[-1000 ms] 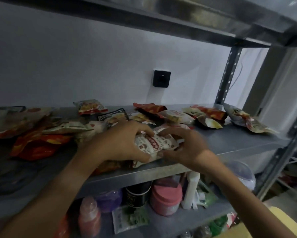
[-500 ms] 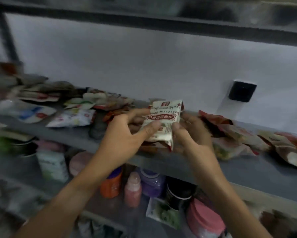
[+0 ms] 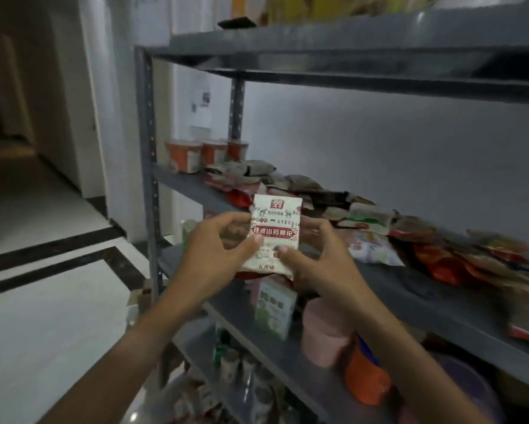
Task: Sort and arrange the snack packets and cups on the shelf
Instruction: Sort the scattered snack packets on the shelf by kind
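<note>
Evidently both hands were busy with one item: the left hand pinched the lower left edge of a white snack packet between thumb and curled fingers, while the right hand pinched its lower right edge the same way, thumb pressed on the printed front. The packet stood upright in the air, lifted clear in front of the grey shelf and facing the camera, with what looked like a red packet tucked behind its bottom edge. Beyond it, a loose heap of mixed snack packets lay scattered along the board, and three orange cups stood in a row at the far left end, near the upright post. Below, a pink container and a green-labelled packet sat on the lower shelf. This looked like the sorting step, the packet being read or identified. Next would come choosing its group and laying it down flat beside matching packets, without disturbing the heap.
</note>
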